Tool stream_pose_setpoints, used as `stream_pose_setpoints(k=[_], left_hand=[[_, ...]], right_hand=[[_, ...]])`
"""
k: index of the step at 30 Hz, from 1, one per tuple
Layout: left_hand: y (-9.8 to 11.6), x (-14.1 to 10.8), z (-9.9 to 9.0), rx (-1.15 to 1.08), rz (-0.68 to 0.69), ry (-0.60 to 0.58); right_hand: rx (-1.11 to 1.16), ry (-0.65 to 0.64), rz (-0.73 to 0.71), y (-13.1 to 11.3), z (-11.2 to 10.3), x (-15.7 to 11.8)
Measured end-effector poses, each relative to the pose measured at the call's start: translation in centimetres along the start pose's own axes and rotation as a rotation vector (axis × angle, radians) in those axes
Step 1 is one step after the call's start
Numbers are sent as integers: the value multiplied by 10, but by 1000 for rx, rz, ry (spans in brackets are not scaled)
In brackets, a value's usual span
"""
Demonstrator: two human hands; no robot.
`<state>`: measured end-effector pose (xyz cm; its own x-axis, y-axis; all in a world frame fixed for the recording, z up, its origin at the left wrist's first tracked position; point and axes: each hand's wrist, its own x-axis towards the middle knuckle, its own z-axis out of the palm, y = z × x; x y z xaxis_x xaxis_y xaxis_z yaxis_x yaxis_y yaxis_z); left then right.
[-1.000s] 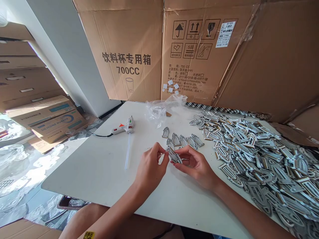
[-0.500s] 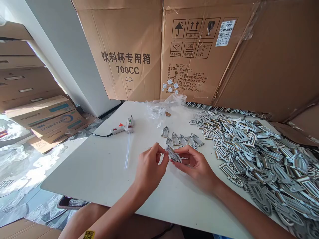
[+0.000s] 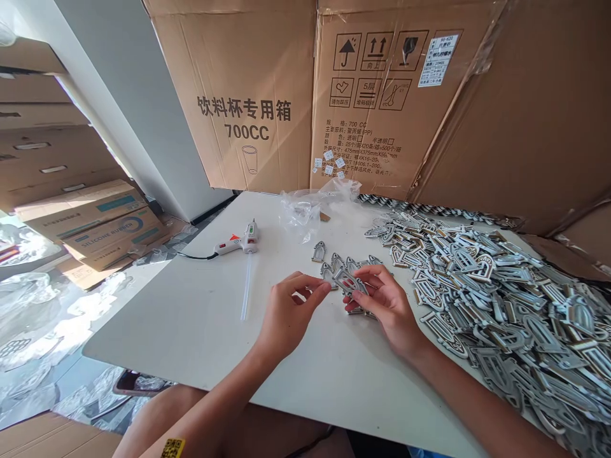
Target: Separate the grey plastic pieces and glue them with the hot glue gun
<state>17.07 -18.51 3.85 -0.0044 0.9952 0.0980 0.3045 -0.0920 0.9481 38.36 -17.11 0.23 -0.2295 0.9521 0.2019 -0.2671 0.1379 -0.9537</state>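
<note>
One held frame [image 3: 349, 280] slants down-right.

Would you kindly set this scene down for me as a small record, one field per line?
Right hand: holds a silver-grey arch-shaped openwork piece
Left hand: fingertips close to that piece; contact unclear
Beyond the hands: small group of similar silver-grey arches
Person's left: white glue gun with orange trigger, clear straight rod at its rear
Person's right: large heap of silver-grey pieces
Surface: white tabletop
Backdrop: brown cardboard printed "700CC"
</note>
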Motion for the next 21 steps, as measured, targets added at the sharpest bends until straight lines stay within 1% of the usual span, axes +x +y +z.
stream_pose_setpoints(k=[2, 5, 8, 16, 21], left_hand=[[0, -1, 1, -32, -10, -25], [1, -2, 3, -100, -39, -81], [2, -4, 4, -175, -49, -138], [3, -7, 10, -255, -25, -96], [2, -9, 13, -296, -8, -146]], right_hand=[[-70, 8, -36, -1, 1, -1], [-181, -46, -72, -3, 5, -2], [-185, -102, -94, -5, 7, -4], [-186, -86, -91, -5, 7, -2], [-228, -89, -141, -4, 7, -3]])
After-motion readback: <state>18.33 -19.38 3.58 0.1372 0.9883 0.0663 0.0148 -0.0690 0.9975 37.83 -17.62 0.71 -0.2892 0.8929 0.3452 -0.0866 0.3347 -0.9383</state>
